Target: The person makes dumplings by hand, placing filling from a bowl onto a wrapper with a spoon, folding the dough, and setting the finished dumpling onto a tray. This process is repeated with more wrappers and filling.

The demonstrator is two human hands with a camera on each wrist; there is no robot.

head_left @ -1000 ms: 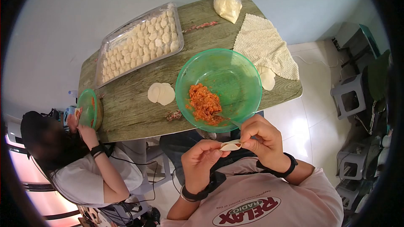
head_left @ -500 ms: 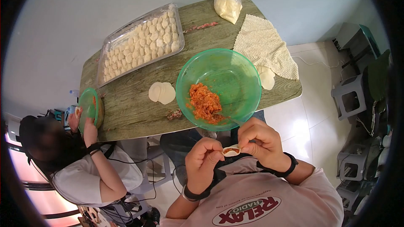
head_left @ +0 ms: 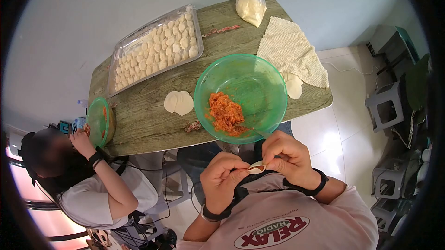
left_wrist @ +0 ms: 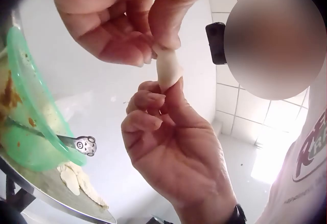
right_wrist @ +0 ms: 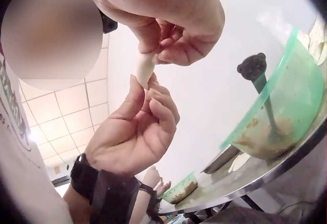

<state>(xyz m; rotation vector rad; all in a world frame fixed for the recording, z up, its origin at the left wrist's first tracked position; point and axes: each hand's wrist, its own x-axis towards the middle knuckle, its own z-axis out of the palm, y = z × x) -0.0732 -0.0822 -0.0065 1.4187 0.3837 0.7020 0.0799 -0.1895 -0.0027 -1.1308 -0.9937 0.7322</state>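
Observation:
Between my two hands, over my lap at the table's near edge, is a half-folded dumpling, with orange filling showing in its opening. My left hand pinches one end between thumb and fingers. At the other end, the thumb and fingers of my right hand pinch the wrapper. In both wrist views the pale dough spans the gap between the fingertips. Just beyond my hands stands a large green bowl of orange filling, a spoon leaning out over its rim.
Round wrappers lie left of the bowl, and more wrappers lie right, beside a cream cloth. Behind are a metal tray of dumplings and a bag of flour. Another person sits left by a smaller green bowl.
The dumpling has tilted and its filling shows more than a second ago. My fingers have shifted slightly on its ends. The other person's hand has drawn back from the smaller bowl.

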